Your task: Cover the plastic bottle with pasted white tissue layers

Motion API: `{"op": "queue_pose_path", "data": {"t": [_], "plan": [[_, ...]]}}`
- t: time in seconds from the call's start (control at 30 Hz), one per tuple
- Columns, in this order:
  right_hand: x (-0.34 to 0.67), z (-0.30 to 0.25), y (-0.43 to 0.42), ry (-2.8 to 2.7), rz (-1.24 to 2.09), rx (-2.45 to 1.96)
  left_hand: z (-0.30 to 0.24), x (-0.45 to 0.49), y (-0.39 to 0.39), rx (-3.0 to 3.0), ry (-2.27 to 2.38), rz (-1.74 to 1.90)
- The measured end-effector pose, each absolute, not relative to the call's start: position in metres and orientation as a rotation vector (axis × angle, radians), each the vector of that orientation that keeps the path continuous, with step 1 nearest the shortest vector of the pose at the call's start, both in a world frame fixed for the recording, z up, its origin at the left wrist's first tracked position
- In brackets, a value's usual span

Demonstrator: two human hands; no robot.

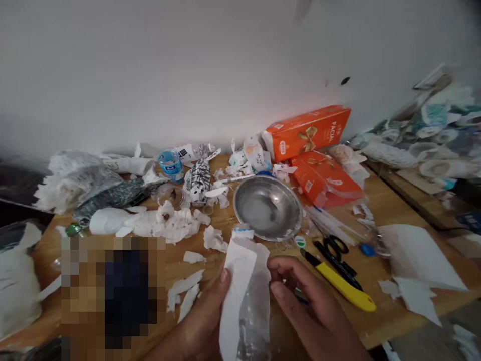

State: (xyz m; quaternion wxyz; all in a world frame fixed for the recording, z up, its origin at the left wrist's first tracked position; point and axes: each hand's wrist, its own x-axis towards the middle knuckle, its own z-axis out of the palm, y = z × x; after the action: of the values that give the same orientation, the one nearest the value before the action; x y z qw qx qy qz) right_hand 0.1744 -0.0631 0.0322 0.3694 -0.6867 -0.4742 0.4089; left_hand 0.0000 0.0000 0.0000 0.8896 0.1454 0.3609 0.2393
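I have the left hand (211,302) gripping a clear bottle (254,316) wrapped partly in white paper (235,281), held at the near edge of the worktop (278,328), its banded far end overlapping my view of the metal bowl (268,193) just beyond. The right hand (317,306) is half curled, its fingertips at the bottle's right side; I can't tell whether they pinch the paper. I can't make out any contents in the bottle either. The bowl sits upright and shows a pale patch at its bottom, liquid or glare, I can't say which. Farther back on the left I see a blue cup (173,170), upright, its inside whitish, and just in front of it a clear round tub (179,199) with something brown in it. A black-and-white bottle (200,183) is beside the tub. Behind the bowl to the right, one orange tissue pack (306,133) rests against another pack (325,180). Scissors (335,246) and a yellow cutter (344,288) lie right of the bowl, near the right hand.
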Motion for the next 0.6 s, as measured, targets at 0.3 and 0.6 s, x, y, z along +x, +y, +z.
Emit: {"op": "queue_pose_path", "data": {"t": [0.3, 0.6], "plan": [[0.158, 0.024, -0.048, -1.217, 1.280, -1.741, -0.029, -0.023, -0.008, 0.299, 0.570, 0.524], [0.271, 0.039, -0.057, -1.327, 0.583, -2.141, -0.046, -0.054, -0.008, 0.178, 0.369, 0.440]]}}
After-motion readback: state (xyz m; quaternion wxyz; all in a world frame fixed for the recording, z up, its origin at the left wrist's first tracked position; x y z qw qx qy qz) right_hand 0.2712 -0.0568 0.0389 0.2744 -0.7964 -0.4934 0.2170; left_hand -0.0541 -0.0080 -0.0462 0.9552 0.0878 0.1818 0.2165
